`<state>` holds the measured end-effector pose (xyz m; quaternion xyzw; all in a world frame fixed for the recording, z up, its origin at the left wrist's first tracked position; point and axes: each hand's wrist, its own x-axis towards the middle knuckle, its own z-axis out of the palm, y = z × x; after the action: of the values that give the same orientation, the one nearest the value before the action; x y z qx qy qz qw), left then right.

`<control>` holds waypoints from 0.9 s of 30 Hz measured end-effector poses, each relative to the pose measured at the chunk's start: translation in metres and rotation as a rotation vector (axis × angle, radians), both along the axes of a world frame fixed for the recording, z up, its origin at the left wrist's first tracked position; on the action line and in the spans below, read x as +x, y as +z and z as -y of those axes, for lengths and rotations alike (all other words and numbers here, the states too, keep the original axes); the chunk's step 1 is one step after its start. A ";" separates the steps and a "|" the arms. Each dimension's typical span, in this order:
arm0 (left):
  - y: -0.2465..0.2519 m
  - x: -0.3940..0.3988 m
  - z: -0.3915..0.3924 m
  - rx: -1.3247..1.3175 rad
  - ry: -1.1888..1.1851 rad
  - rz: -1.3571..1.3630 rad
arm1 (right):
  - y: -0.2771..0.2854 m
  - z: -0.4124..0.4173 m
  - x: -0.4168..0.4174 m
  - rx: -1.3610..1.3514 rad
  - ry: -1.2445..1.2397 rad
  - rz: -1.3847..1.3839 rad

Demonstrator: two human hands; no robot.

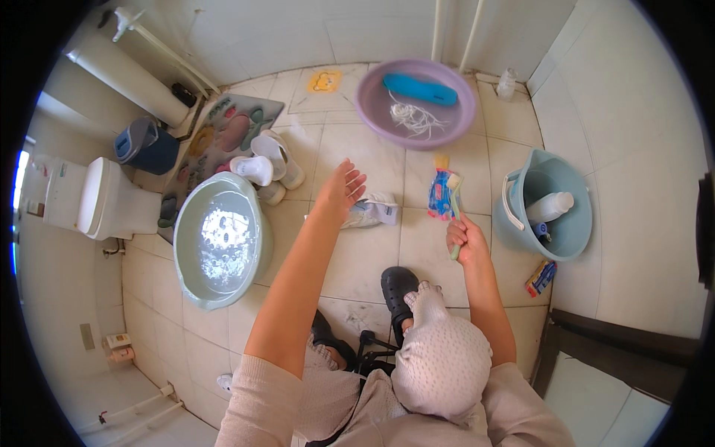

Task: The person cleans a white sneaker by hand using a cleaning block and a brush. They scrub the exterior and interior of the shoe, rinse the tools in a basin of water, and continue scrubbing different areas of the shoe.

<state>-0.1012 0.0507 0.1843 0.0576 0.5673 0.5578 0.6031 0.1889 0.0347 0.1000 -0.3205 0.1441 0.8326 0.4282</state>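
Observation:
My right hand grips the pale green handle of a toothbrush, its bristle head pointing away from me. Held out over the floor, my left hand has nothing in it, and its fingers are spread. A white shoe lies on the tiles just beyond and beside that hand, partly hidden by it. Close to the toothbrush head is a blue and red plastic wrapper, with a yellow bar, perhaps soap, at its far end.
Water fills a pale green basin on the left, beside several white shoes. A purple basin holds a blue insole and white shoelaces. Rightward stands a blue bucket containing a white bottle. A toilet is far left.

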 end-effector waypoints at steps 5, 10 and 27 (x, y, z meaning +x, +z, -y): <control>0.029 0.001 0.019 0.026 0.042 -0.072 | 0.010 0.006 0.013 0.012 -0.016 -0.074; 0.038 0.004 0.031 -0.010 -0.052 -0.140 | 0.012 0.025 0.015 -0.056 -0.049 -0.107; 0.050 0.037 0.000 -0.001 -0.334 -0.293 | 0.043 0.046 0.034 -0.031 -0.045 -0.032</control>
<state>-0.0644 0.0506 0.2344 0.2308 0.6319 0.4356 0.5981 0.2234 -0.0115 0.1429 -0.3104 0.1712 0.8255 0.4392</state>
